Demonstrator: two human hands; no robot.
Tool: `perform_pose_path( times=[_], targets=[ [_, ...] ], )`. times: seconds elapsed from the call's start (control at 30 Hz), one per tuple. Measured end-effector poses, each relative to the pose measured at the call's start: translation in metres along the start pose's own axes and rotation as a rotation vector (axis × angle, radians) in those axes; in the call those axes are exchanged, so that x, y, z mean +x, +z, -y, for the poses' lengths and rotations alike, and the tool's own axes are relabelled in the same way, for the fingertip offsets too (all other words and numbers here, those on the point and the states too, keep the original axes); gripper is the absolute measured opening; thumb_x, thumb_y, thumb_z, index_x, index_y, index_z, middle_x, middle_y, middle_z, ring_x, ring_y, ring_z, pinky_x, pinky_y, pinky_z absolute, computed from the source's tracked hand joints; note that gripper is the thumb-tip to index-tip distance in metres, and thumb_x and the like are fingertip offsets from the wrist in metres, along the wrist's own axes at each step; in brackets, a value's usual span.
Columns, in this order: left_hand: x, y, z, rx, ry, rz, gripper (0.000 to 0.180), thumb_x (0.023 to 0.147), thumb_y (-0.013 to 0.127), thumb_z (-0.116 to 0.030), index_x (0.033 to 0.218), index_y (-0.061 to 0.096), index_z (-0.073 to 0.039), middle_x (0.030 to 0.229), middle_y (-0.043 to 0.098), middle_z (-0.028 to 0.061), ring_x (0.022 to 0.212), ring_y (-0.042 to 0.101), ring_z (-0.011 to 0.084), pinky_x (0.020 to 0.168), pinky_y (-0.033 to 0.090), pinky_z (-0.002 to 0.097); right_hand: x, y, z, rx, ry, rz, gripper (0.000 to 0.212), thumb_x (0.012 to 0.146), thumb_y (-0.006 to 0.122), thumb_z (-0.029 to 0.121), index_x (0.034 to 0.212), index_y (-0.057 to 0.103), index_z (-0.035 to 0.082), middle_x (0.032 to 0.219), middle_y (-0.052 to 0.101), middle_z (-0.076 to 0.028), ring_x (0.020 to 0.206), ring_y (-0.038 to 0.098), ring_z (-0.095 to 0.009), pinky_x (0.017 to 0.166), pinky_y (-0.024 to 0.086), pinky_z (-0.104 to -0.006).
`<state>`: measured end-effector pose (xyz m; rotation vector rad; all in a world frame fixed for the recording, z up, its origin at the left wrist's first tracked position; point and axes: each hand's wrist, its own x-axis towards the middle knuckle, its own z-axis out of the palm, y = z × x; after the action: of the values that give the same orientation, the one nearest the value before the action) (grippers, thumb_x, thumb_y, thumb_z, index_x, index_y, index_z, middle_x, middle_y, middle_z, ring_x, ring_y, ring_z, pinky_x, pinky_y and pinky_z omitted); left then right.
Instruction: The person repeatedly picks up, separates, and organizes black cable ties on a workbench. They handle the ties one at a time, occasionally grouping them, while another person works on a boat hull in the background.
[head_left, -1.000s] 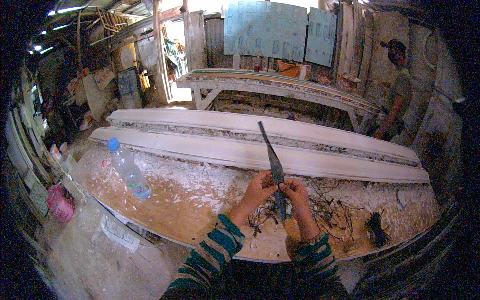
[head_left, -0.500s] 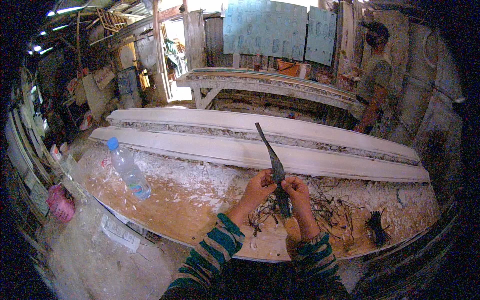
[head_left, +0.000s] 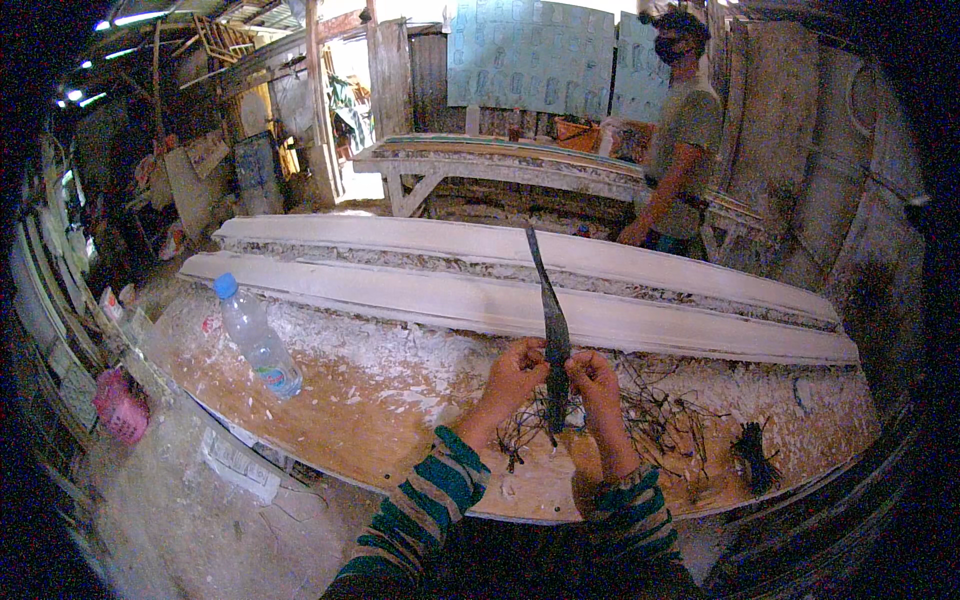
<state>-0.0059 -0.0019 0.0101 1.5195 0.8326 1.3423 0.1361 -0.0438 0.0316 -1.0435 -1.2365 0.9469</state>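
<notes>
Over the near side of the workbench (head_left: 350, 420), both hands pinch a long, flat, dark strip (head_left: 554, 330), wide in the middle and tapering to a thin upper end. My left hand (head_left: 515, 378) grips its left edge between thumb and fingers. At about the same height, my right hand (head_left: 598, 388) pinches its right edge. The strip stands nearly upright, its lower end hanging between my wrists. Beneath the hands lie tangled dark strands (head_left: 665, 430). A bundle of dark strands (head_left: 755, 455) rests to the right. What the strip is made of I cannot tell.
Two long white boards (head_left: 400, 285) lie across the bench beyond my hands. A clear plastic bottle with a blue cap (head_left: 258, 340) stands at left. A pink container (head_left: 121, 405) is beyond the bench's left edge. A masked person (head_left: 685, 140) stands behind, near another bench (head_left: 500, 160).
The strip has turned more upright, its upper end shifting slightly right, while my hands stay almost in place. In the background the other person has moved left.
</notes>
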Motion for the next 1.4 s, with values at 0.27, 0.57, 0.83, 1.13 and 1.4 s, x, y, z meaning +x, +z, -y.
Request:
perform_pose_path(
  times=[0.27,0.57,0.83,1.13,1.4],
  targets=[
    [0.005,-0.006,0.009,0.149,0.135,-0.035,0.033,0.071,0.061,-0.005,0.102,0.051,-0.002,0.074,0.054,0.0023,0.067,0.052,0.0115,0.061,0.045,0.0243,-0.002,0.007,0.004,-0.055,0.089,-0.012,0.021,0.078,0.061,0.020,0.093,0.055,0.007,0.076,0.055,0.001,0.067,0.048,-0.008,0.059,0.039,-0.0234],
    [-0.002,0.004,0.003,-0.040,0.138,0.248,0.038,0.071,0.063,-0.008,0.106,0.048,-0.003,0.069,0.049,0.0005,0.065,0.049,0.0093,0.056,0.043,0.0242,0.000,0.001,0.006,0.043,0.058,0.051,0.014,0.074,0.063,0.014,0.085,0.058,0.007,0.075,0.057,0.001,0.067,0.049,-0.009,0.063,0.038,-0.0221],
    [0.000,-0.003,-0.006,-0.164,-0.102,0.011,0.030,0.075,0.063,-0.023,0.096,0.054,-0.004,0.070,0.054,0.0016,0.063,0.050,0.0101,0.056,0.042,0.0235,-0.002,0.001,-0.003,-0.120,0.115,0.234,0.010,0.072,0.064,0.010,0.078,0.057,0.006,0.071,0.057,0.001,0.064,0.050,-0.009,0.060,0.039,-0.0237],
    [0.000,-0.009,-0.011,-0.095,-0.153,0.027,0.021,0.073,0.065,-0.022,0.082,0.057,-0.004,0.071,0.058,0.0022,0.061,0.053,0.0096,0.057,0.043,0.0234,-0.001,0.007,-0.009,-0.002,0.152,0.192,0.013,0.078,0.060,0.017,0.084,0.054,0.008,0.072,0.053,0.002,0.063,0.047,-0.008,0.059,0.038,-0.0209],
    [0.002,0.004,0.003,-0.075,-0.072,0.173,0.020,0.070,0.068,-0.018,0.080,0.056,-0.006,0.071,0.057,0.0011,0.064,0.052,0.0089,0.060,0.043,0.0233,-0.001,0.005,-0.001,0.007,0.036,0.038,0.012,0.079,0.060,0.017,0.083,0.052,0.008,0.071,0.052,0.003,0.064,0.046,-0.006,0.057,0.037,-0.0202]
  ],
)
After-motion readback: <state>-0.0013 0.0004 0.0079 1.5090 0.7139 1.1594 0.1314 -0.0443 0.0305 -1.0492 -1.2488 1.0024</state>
